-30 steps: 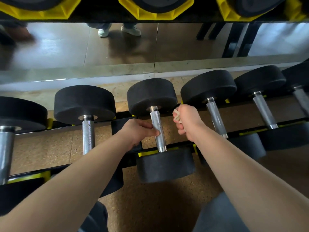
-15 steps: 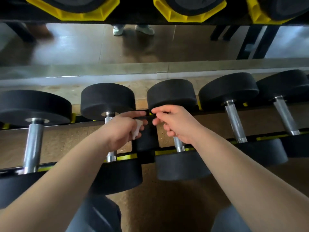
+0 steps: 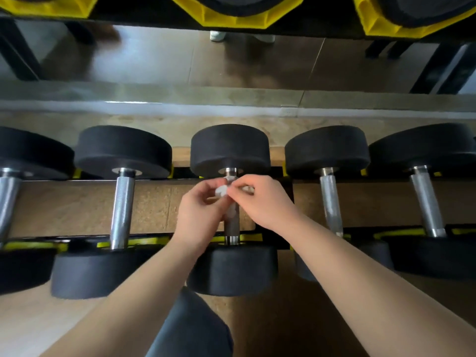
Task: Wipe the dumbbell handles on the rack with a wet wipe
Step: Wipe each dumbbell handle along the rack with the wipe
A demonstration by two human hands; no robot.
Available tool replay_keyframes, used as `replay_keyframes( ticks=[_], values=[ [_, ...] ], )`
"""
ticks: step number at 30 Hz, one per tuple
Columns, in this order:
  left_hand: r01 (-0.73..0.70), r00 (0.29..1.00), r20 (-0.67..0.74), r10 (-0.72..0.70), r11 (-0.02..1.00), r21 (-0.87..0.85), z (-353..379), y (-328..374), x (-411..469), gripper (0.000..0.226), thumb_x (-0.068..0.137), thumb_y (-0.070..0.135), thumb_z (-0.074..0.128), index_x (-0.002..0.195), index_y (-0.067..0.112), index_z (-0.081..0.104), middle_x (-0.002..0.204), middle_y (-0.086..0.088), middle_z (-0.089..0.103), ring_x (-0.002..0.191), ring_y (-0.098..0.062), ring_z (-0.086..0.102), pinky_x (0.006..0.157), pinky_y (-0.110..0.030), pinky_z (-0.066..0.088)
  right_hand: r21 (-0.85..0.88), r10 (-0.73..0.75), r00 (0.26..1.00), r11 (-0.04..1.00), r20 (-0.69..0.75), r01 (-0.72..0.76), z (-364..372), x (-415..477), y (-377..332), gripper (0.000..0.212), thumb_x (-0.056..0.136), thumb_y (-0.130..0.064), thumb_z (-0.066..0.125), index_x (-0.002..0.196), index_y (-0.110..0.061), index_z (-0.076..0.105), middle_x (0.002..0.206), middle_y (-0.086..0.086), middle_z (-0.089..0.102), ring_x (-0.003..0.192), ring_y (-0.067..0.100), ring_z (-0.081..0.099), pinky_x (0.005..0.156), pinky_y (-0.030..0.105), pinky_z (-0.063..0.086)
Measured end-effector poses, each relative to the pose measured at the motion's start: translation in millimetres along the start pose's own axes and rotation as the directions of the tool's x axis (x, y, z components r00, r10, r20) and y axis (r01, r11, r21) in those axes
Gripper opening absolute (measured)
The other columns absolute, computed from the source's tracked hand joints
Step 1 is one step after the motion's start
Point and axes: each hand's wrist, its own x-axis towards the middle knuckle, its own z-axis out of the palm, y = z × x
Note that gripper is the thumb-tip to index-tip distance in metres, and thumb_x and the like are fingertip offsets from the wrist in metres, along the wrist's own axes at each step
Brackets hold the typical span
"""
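wet wipe [image 3: 222, 191] between left fingers [image 3: 203, 189], right fingers [image 3: 244, 179], maybe touching handle [image 3: 231, 227]

Five dumbbells lie in a row across the middle of the frame: one at the far left [image 3: 7, 202], a second [image 3: 122, 210], the centre one [image 3: 231, 229], a fourth [image 3: 331, 202] and a fifth [image 3: 426, 202]. Three yellow cradles line the top edge, at upper left [image 3: 51, 6], top centre [image 3: 231, 19] and upper right [image 3: 373, 24]. At centre frame there are two hands, the left hand [image 3: 198, 217] and the right hand [image 3: 265, 199], and one white wipe [image 3: 222, 190].
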Motion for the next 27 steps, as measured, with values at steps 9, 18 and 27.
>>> replay_keyframes(
  ticks=[9, 18, 27],
  values=[
    [0.046, 0.995, -0.083, -0.046, 0.999, -0.005, -1.4, -0.2, 6.2, 0.023, 0.094, 0.008, 0.070, 0.100, 0.030, 0.074, 0.096, 0.009, 0.078, 0.094, -0.012, 0.074, 0.083, -0.035, 0.062, 0.000, 0.052, 0.991, 0.999, -0.122, -0.052, 12.7, 11.4, 3.7, 0.020, 0.103, -0.024, 0.058, 0.120, -0.023, 0.070, 0.119, -0.009, 0.069, 0.101, -0.001, 0.056, 0.074, 0.002, 0.035],
    [-0.116, 0.972, -0.166, 0.169, 0.951, 0.286, 0.8, -8.8, 4.3, 0.007, 0.095, 0.026, 0.068, 0.095, 0.033, 0.071, 0.087, 0.013, 0.074, 0.084, -0.006, 0.072, 0.081, -0.043, 0.062, 0.126, -0.069, 0.992, 0.989, -0.108, 0.083, 14.8, 20.3, 19.1, 0.012, 0.101, -0.023, 0.059, 0.107, -0.025, 0.068, 0.102, -0.014, 0.066, 0.092, -0.003, 0.059, 0.072, 0.014, 0.045],
    [-0.094, 0.959, -0.219, 0.179, 0.932, 0.351, 6.4, -0.5, 2.3, 0.010, 0.096, 0.019, 0.067, 0.094, 0.029, 0.069, 0.084, 0.008, 0.074, 0.078, -0.006, 0.072, 0.071, -0.033, 0.063, 0.000, -0.222, 0.969, 0.975, -0.110, 0.224, 3.7, 10.6, 20.0, 0.024, 0.099, -0.034, 0.065, 0.123, -0.030, 0.065, 0.119, -0.013, 0.067, 0.096, 0.000, 0.062, 0.067, 0.005, 0.042]
  ],
)
